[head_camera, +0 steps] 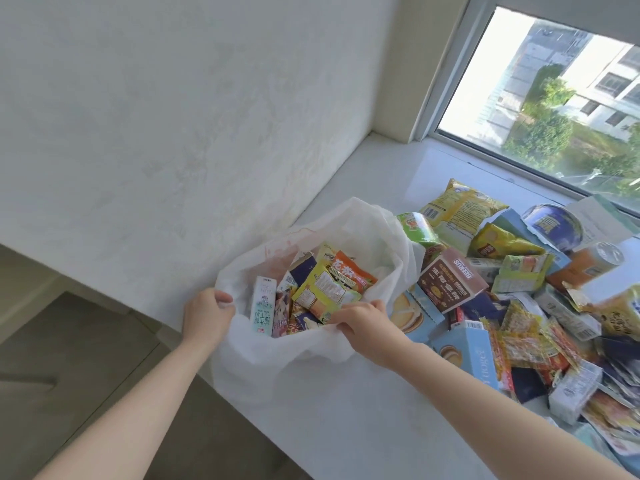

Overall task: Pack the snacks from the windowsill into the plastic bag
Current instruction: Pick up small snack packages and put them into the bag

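Observation:
A white plastic bag (360,230) sits open on the windowsill (346,410), near its left edge. Inside lie several snacks: a white milk carton (263,304), a yellow packet (325,292) and an orange packet (349,268). My left hand (206,315) grips the bag's near-left rim. The near-right rim is pinched by my right hand (363,323). To the right of the bag a heap of snacks covers the sill, with a brown box (450,278) leaning against the bag and a blue biscuit box (464,351) below it.
The heap also holds yellow chip bags (460,202), an orange can (588,265) and a blue tin (550,226). A white wall (173,133) stands left of the sill. The window (554,98) is behind the heap. The floor (69,341) drops off at left.

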